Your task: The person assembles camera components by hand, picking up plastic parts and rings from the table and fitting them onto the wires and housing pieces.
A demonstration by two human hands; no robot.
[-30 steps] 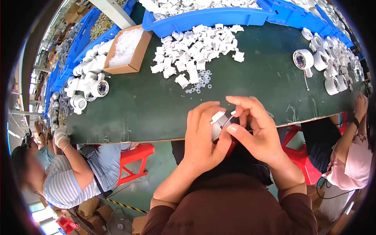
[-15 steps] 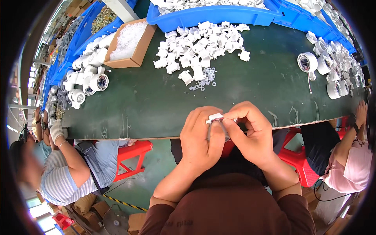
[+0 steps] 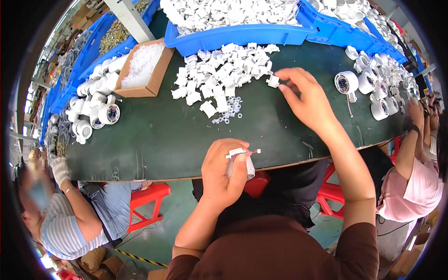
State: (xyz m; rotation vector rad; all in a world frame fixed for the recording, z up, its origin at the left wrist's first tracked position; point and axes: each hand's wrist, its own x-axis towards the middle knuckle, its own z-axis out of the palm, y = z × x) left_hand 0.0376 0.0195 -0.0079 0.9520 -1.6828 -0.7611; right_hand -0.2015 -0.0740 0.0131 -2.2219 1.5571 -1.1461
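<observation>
My left hand [image 3: 223, 175] is closed around a white plastic housing [image 3: 250, 169] near the table's front edge. From the housing's top a short red-and-dark wire lead [image 3: 247, 152] sticks out, ending in a small white connector [image 3: 258, 151]. My right hand [image 3: 305, 98] reaches over the table, thumb and forefinger apart, at a small white plastic bracket [image 3: 273, 81]. Whether the fingertips touch the bracket I cannot tell. That bracket lies at the right edge of a pile of white brackets [image 3: 219, 74]. Small translucent rings [image 3: 228, 112] lie just in front of the pile.
Blue bins [image 3: 242, 37] of white parts line the back. A cardboard box [image 3: 151, 88] of clear pieces stands at left. Round white housings [image 3: 109, 113] sit at left; more housings [image 3: 346, 83] sit at right. Co-workers sit on both sides, one with a gloved hand [image 3: 59, 170].
My right hand has left the wires at the held housing and moved forward to the bracket pile. My left hand keeps the housing. The view has shifted, so the table sits lower and further left.
</observation>
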